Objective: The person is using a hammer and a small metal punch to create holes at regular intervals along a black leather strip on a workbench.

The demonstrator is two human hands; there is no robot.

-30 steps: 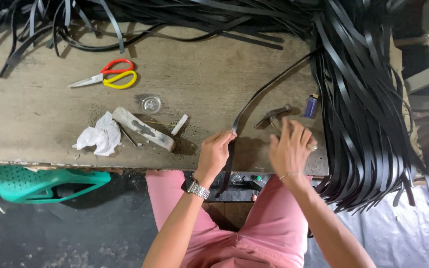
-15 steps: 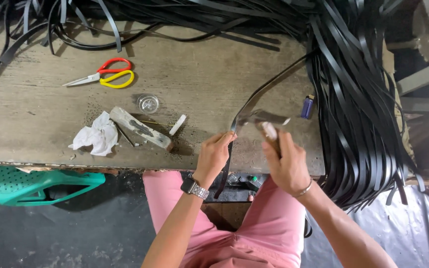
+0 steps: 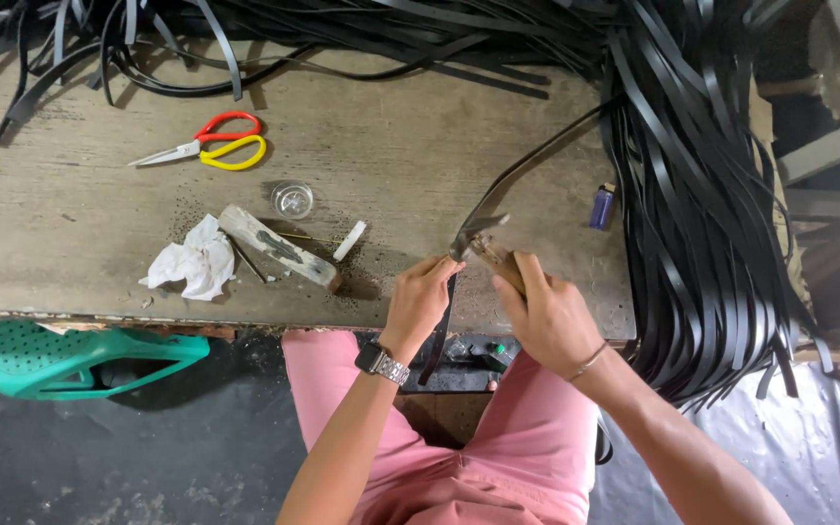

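Scissors point(image 3: 208, 148) with one red and one yellow handle are laid at ten o'clock on the wooden bench point(image 3: 70, 233). A small glass dish point(image 3: 293, 199) is set beside a crumpled white rag point(image 3: 190, 263) and a paint-stained block point(image 3: 277, 248). A blue lighter point(image 3: 602, 206) is stood toward three o'clock, and a green slotted stool point(image 3: 70, 358) is seen at eight o'clock.

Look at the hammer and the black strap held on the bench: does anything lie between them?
Nothing visible does. The right hand holds the hammer just above the strap, which the left hand pins at the bench edge.
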